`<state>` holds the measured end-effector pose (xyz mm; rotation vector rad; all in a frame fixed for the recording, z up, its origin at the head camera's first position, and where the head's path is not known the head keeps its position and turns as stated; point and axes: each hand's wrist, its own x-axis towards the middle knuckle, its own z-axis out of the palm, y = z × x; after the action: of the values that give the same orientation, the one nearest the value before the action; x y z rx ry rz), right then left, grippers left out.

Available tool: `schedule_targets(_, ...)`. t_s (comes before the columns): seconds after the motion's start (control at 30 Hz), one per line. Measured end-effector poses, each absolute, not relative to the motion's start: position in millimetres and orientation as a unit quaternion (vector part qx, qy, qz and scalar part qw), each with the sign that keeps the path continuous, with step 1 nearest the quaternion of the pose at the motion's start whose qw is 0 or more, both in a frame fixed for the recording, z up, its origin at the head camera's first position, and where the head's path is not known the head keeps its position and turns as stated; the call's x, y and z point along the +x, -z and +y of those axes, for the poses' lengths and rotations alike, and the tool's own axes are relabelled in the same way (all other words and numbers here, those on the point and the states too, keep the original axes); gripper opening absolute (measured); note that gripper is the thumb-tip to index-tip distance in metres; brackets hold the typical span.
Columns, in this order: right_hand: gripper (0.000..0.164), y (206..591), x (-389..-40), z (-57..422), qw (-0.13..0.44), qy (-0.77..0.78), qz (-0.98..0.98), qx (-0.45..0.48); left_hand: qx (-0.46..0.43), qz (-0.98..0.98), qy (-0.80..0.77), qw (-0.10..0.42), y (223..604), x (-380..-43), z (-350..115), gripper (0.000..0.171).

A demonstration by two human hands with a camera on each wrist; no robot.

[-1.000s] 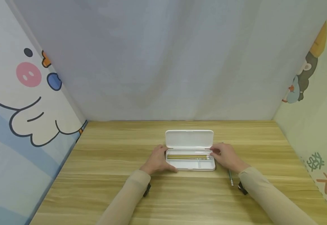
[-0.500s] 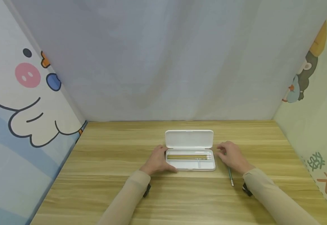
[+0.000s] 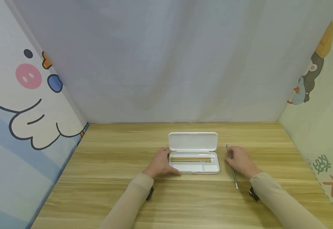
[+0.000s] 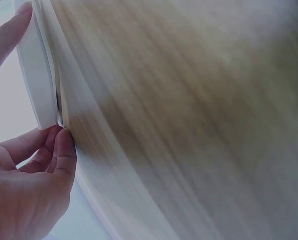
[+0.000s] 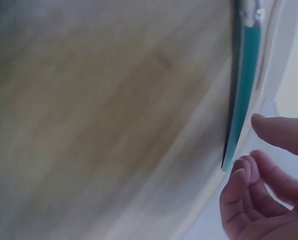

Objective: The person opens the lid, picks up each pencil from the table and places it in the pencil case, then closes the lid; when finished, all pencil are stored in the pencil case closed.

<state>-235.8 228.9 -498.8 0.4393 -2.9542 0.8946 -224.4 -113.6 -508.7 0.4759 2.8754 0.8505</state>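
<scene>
A white pencil case (image 3: 185,167) lies with its lid (image 3: 193,142) raised, and yellow pencils (image 3: 190,159) rest side by side in its rear section. My left hand (image 3: 159,163) grips the case's left end, thumb at the front edge and fingers round the back; the left wrist view shows the fingertips (image 4: 65,137) at the case's edge. To the right of the case lies a green pencil (image 3: 234,179), its eraser end toward me. My right hand (image 3: 240,161) is over the pencil's far half, thumb (image 5: 273,131) and fingers apart, holding nothing.
All of this is on a wood-grain table (image 3: 112,149). A grey curtain (image 3: 155,63) stands along its back edge, with printed panels at the left (image 3: 0,127) and right (image 3: 321,127). Dark bands (image 3: 253,194) sit at both wrists.
My right hand has let go at the yellow pencils in the case and moved right, to above the green pencil. The left hand and the case have stayed put.
</scene>
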Motion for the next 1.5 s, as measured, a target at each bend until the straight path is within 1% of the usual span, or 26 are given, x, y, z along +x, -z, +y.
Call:
schedule_targets(0.23,0.028,493.7,-231.4,230.4,-0.053,-0.263,-0.96,0.079,0.157,0.946,-0.28,0.052,512.6,-225.3,-115.2,0.096)
schedule_targets(0.4,0.029,489.7,-229.1,233.1,-0.083,-0.256,-0.961,0.064,0.156,0.948,-0.274,0.052,513.3,-226.1,-115.9,0.098)
schedule_targets(0.53,0.024,485.6,-226.9,233.7,-0.11,-0.266,-0.956,0.054,0.157,0.948,-0.273,0.051,514.0,-226.2,-116.0,0.098)
schedule_targets(0.63,0.024,485.0,-226.3,234.2,-0.124,-0.274,-0.953,0.045,0.156,0.949,-0.271,0.051,514.1,-226.2,-115.8,0.097)
schedule_targets(0.93,0.041,489.3,-230.5,237.0,-0.135,-0.275,-0.952,0.017,0.159,0.944,-0.283,0.051,510.0,-224.3,-114.8,0.092)
schedule_targets(1.2,0.036,486.1,-230.9,236.5,-0.13,-0.282,-0.951,-0.001,0.162,0.944,-0.284,0.049,510.8,-224.1,-113.8,0.093)
schedule_targets(1.33,0.034,482.5,-231.0,237.3,-0.134,-0.281,-0.95,0.002,0.161,0.944,-0.285,0.05,512.5,-223.8,-113.4,0.094)
schedule_targets(1.5,0.034,471.7,-232.3,237.6,-0.122,-0.284,-0.951,0.014,0.158,0.944,-0.285,0.049,512.9,-225.0,-113.5,0.094)
